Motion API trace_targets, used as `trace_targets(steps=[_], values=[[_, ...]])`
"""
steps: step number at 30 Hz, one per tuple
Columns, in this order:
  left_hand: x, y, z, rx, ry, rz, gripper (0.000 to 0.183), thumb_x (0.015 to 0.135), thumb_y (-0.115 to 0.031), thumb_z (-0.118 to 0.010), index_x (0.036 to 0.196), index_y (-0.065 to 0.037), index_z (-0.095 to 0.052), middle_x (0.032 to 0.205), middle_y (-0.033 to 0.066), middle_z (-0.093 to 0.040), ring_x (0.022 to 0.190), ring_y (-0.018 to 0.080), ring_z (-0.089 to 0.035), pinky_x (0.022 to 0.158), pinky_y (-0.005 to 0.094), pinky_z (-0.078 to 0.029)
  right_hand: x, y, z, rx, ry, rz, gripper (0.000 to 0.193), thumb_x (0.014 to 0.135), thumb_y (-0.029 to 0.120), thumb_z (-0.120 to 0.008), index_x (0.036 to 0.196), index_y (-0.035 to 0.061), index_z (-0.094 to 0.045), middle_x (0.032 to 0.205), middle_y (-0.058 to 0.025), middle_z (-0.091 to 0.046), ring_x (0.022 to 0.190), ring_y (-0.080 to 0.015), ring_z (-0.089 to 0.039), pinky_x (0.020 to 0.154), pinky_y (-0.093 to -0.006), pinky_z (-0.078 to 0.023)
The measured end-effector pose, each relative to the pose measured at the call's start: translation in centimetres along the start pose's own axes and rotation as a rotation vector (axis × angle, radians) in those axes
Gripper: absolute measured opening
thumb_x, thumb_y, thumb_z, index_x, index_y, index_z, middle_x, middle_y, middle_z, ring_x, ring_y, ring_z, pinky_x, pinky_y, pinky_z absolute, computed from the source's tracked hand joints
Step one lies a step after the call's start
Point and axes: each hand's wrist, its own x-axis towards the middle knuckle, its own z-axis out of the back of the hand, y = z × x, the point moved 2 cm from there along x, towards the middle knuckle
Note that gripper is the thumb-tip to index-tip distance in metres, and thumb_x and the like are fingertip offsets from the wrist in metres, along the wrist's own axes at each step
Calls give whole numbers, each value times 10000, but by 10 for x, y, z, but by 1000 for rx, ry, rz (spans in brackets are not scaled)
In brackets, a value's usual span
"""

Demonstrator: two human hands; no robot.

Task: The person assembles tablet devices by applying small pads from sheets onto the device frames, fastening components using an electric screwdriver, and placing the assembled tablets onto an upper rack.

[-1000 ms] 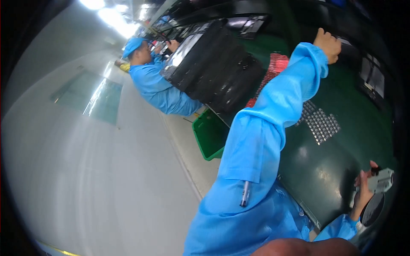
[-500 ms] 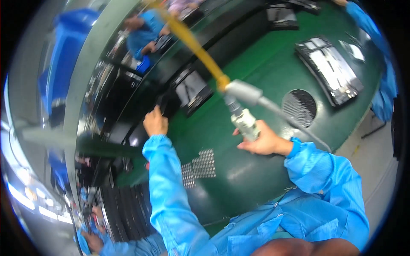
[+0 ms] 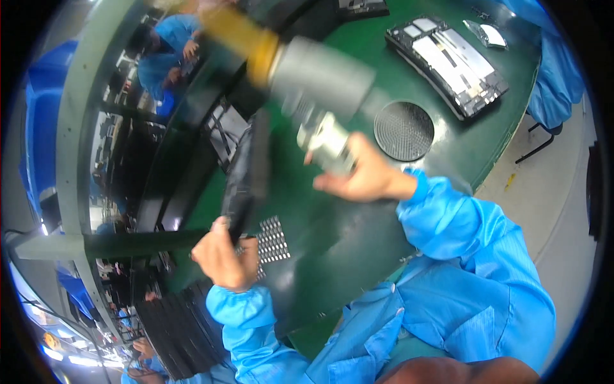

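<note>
My left hand (image 3: 227,256) grips the lower end of a thin black panel (image 3: 249,169), tilted up off the table and seen almost edge-on, blurred by motion. My right hand (image 3: 368,169) is wrapped round a pale handheld power screwdriver (image 3: 326,144) over the middle of the table. Above the tool a grey cylinder (image 3: 323,73) hangs from a yellow hose (image 3: 246,48), both smeared. The screwdriver's tip cannot be made out. Behind the panel lies an opened device (image 3: 225,134) with a grey inside, partly hidden.
A stack of black panels (image 3: 179,329) stands at the lower left. Beside my left hand lies a patch of small silver pieces (image 3: 275,240). A round black mesh (image 3: 404,131) and an opened device with white blocks (image 3: 451,64) are on the right. A green post (image 3: 73,128) rises at left.
My left hand has come back toward me, now with the black panel raised in it. The screwdriver and right hand appear further left and higher; the whole view has shifted.
</note>
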Motion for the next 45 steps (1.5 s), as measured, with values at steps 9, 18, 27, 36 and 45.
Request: trace_targets(steps=[9, 18, 27, 36, 45], values=[[-53, -118, -11, -482, 261, -114, 277, 661, -77, -620, 935, -59, -658, 960, 91, -633, 755, 190, -561, 571, 284, -374, 17, 3, 78, -1, -216, -159, 284, 719, 38, -687, 981, -13, -588, 548, -8, -538, 443, -78, -507, 413, -219, -393], [-68, -140, -33, -672, 246, 101, 404, 515, -100, -788, 886, -33, -646, 918, 78, -633, 758, 221, -566, 618, 323, -417, 9, -3, 58, -71, -104, -250, 286, 703, 37, -679, 975, -9, -602, 592, -13, -572, 465, -68, -507, 438, -224, -408], [-62, -142, -43, -698, 190, 153, 407, 514, -148, -803, 867, -30, -638, 916, 78, -630, 885, 273, -571, 715, 378, -419, 0, 29, 50, 82, -31, -201, 361, 704, 45, -716, 1027, -7, -566, 589, -4, -558, 473, -60, -521, 423, -197, -402], [-82, -119, -51, -924, 447, 327, 713, 594, -248, -801, 1223, -85, -507, 1376, 277, -272, 1295, 466, -203, 1017, 600, -100, 12, -4, 71, 132, -130, -185, 229, 719, 32, -701, 881, -17, -547, 575, -16, -540, 450, -89, -520, 415, -220, -405], [-86, -127, -50, -923, 377, 432, 564, 650, -180, -759, 1154, -37, -550, 1335, 246, -366, 1265, 432, -301, 1019, 595, -111, 9, -7, 62, 60, -64, -201, 271, 716, 16, -684, 954, -27, -562, 561, -12, -539, 441, -74, -502, 422, -223, -401]])
